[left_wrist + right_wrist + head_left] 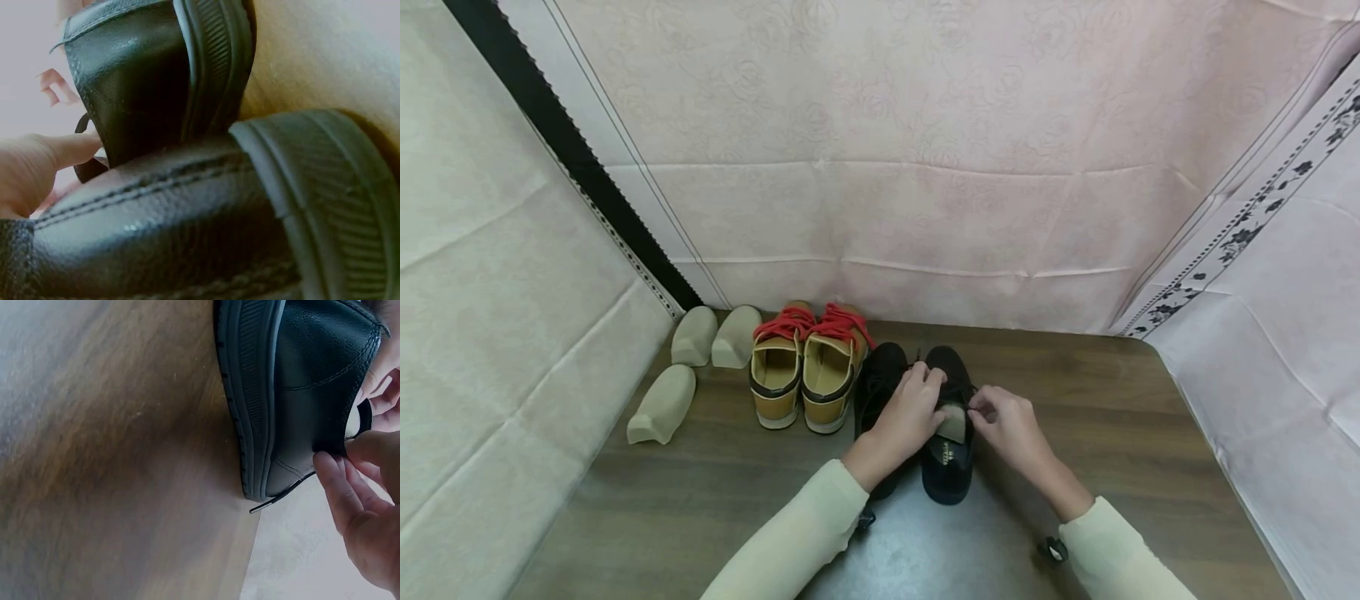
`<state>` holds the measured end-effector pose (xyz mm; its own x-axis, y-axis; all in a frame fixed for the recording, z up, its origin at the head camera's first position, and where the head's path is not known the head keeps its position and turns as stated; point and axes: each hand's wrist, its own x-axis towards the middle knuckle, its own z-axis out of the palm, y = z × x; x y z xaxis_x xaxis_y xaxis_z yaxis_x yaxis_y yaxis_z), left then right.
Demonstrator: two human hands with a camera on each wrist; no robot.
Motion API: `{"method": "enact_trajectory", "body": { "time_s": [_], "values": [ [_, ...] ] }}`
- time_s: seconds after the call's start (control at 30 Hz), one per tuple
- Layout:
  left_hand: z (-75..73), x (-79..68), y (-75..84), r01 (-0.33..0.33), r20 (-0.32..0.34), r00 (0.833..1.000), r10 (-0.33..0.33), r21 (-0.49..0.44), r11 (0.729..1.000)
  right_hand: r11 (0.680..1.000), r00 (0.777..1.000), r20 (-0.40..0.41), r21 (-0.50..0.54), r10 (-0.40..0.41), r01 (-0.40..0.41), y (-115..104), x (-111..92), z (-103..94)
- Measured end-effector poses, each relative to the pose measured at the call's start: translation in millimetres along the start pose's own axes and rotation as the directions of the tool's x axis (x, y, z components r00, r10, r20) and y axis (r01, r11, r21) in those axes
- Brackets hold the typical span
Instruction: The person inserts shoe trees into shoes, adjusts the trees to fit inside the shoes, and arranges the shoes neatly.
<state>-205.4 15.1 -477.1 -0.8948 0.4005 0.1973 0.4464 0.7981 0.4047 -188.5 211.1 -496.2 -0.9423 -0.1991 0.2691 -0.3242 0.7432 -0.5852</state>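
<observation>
A pair of black leather lace-up shoes stands on the wooden surface, toes toward the wall. My left hand (910, 408) reaches across the left black shoe (878, 379) to the right black shoe (947, 475). There its thumb and fingers grip the inner edge of the opening near the tongue. On the outer side, my right hand (369, 500) pinches the edge of the lace flap between thumb and fingers. A black lace (281, 499) hangs down that side. Inside the opening shows a pale beige piece (952, 423), partly hidden by the left hand.
Tan shoes (777, 392) with red laces stand left of the black pair. Beyond them lie three beige moulded shoe inserts (664, 404). Pale patterned sheets (880, 217) form walls behind and at both sides. Wooden surface (1097, 433) extends to the right.
</observation>
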Motion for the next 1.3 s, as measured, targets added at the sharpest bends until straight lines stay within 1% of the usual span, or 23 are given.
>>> {"method": "enact_trajectory", "body": {
  "time_s": [0.1,0.23,0.33,0.4,0.57,0.73,0.9,1.07,1.13,1.2,1.23,1.3],
  "values": [
    [-0.2,-0.2,0.9,0.005,-0.005,1.0,-0.005,0.007,1.0,0.999,0.999,0.007,0.01,0.034,-0.034,-1.5,1.2,-0.4],
    [-1.9,1.2,1.3,-0.022,-0.017,1.0,0.022,0.03,0.999,0.998,0.998,0.018,0.004,0.061,-0.061,-5.0,1.7,0.1],
    [-3.7,2.9,1.8,-0.05,-0.014,0.999,0.051,0.037,0.998,0.998,0.998,0.022,-0.007,0.056,-0.056,-5.5,1.9,0.5],
    [-4.5,3.9,2.2,-0.056,-0.004,0.998,0.056,0.037,0.998,0.999,0.998,0.028,-0.004,0.049,-0.049,-4.9,2.1,0.3],
    [-4.7,5.6,3.5,-0.041,0.035,0.999,0.04,0.03,0.999,0.999,0.999,0.043,0.018,0.031,-0.032,-1.6,1.5,0.2],
    [-2.7,6.3,4.4,-0.042,0.058,0.998,0.039,0.038,0.998,0.999,0.999,0.034,0.031,0.017,-0.018,1.0,-0.3,0.7],
    [-0.5,6.2,2.7,-0.038,0.065,0.997,0.035,0.041,0.998,0.999,0.999,0.033,0.036,0.015,-0.016,2.2,-1.7,1.3],
    [-1.6,5.9,-0.3,-0.045,0.062,0.997,0.042,0.053,0.998,0.998,0.999,0.032,0.043,0.04,-0.042,1.5,-0.9,2.0],
    [-1.6,4.4,-2.0,-0.068,0.044,0.997,0.065,0.076,0.995,0.997,0.998,0.035,0.046,0.056,-0.058,1.1,-0.8,2.6],
    [-0.8,2.5,-3.6,-0.124,0.009,0.992,0.124,0.119,0.985,0.997,0.997,0.034,0.041,0.063,-0.064,1.4,-1.1,3.2],
    [-0.4,1.7,-4.5,-0.158,-0.012,0.987,0.161,0.141,0.977,0.997,0.997,0.033,0.039,0.065,-0.066,1.5,-1.0,3.3],
    [-0.4,0.7,-5.3,-0.223,-0.05,0.971,0.236,0.183,0.958,0.997,0.997,0.029,0.031,0.065,-0.066,2.0,-0.6,2.9]
  ]
}}
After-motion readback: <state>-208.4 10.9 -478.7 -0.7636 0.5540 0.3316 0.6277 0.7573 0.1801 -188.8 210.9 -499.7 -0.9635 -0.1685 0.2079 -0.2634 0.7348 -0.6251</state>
